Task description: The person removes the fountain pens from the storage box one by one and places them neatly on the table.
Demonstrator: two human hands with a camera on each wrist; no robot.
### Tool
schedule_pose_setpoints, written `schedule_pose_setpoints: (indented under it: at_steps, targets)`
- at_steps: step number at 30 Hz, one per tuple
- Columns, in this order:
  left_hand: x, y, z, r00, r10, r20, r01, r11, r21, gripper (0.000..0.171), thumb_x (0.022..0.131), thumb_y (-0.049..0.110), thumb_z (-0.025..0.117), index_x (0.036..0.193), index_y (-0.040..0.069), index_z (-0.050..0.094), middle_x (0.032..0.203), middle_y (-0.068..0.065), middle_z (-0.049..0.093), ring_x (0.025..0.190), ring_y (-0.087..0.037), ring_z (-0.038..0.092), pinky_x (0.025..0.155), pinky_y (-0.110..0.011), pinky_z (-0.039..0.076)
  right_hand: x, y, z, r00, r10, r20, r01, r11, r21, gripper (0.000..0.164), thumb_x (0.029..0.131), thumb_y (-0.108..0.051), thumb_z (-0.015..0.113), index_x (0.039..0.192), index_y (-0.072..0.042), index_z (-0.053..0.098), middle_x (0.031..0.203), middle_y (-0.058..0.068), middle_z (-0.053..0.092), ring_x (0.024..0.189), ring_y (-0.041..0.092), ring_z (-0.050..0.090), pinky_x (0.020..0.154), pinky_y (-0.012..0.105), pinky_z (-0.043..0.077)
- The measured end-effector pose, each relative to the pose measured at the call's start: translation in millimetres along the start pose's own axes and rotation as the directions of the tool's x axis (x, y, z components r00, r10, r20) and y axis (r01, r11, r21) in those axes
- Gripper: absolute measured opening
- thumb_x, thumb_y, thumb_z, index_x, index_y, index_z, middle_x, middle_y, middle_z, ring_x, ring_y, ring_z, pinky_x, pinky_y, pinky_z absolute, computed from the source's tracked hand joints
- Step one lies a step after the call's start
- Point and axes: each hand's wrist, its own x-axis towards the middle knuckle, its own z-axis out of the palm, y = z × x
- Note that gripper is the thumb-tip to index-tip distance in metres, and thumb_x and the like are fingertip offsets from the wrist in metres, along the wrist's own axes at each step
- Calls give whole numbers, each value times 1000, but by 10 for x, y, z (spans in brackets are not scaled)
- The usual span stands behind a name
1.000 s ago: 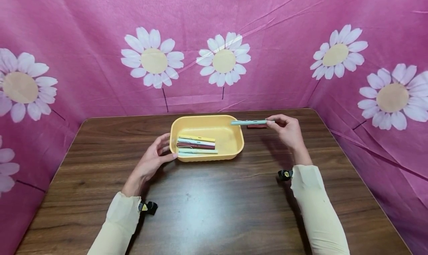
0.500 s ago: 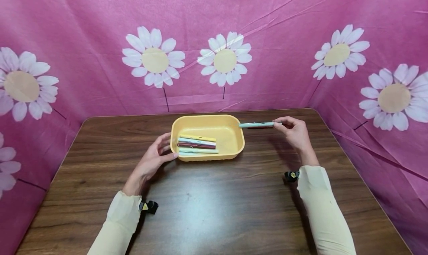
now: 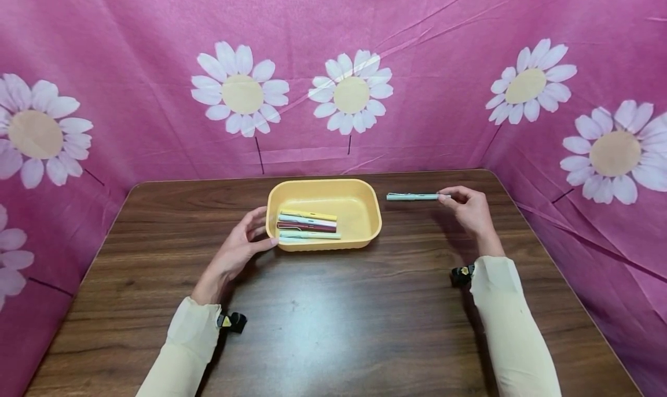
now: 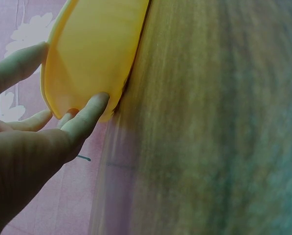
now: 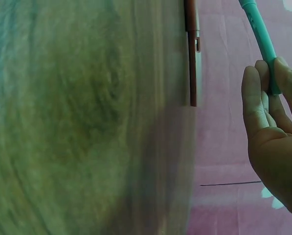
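Note:
In the head view a yellow plastic basin (image 3: 376,214) sits at the back middle of the table. My left hand (image 3: 237,246) rests its fingertips against the basin's left end, thumb at the front corner, fingers (image 4: 89,115) along the outer wall. At the right, my right hand (image 3: 471,214) pinches one end of a mint-green pen (image 3: 411,197) between thumb and fingers; the pen lies level, pointing left toward the basin. A dark red pen (image 5: 192,63) shows on the table in the right wrist view; the green pen hides it in the head view.
Inside the basin, toward its left, several pens lie side by side: a yellow pen (image 3: 325,216), a dark red pen (image 3: 307,227), a pale green pen (image 3: 312,235) and a light blue one. A pink flowered cloth (image 3: 292,148) hangs behind the wooden table (image 3: 396,304).
My right hand has moved to the right and slightly nearer with the mint-green pen, whose tip has left the basin's rim. The left hand and basin have stayed in place.

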Motion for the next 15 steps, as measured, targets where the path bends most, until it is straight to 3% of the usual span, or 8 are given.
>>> schedule_pose_setpoints:
  at_steps: [8,15]
  targets:
    - [2,-4,-3,1000,1,-2,-1,1000,-9,81,86,-12,68,155,-1,28,151,-29,37,137,-44,39,92,-23,52,43,111,-22,996,72,47,-75,995,62,26,95,-11,73,110,10,68,78,-13,69,75,4,70,68,16,53]
    - [-1,-1,-13,1000,-2,2,2,1000,-11,81,87,-12,68,156,-1,27,151,-29,37,137,-44,38,92,-22,51,95,222,6,993,91,71,-98,989,113,28,95,-3,70,111,18,62,77,-14,70,72,1,69,68,14,54]
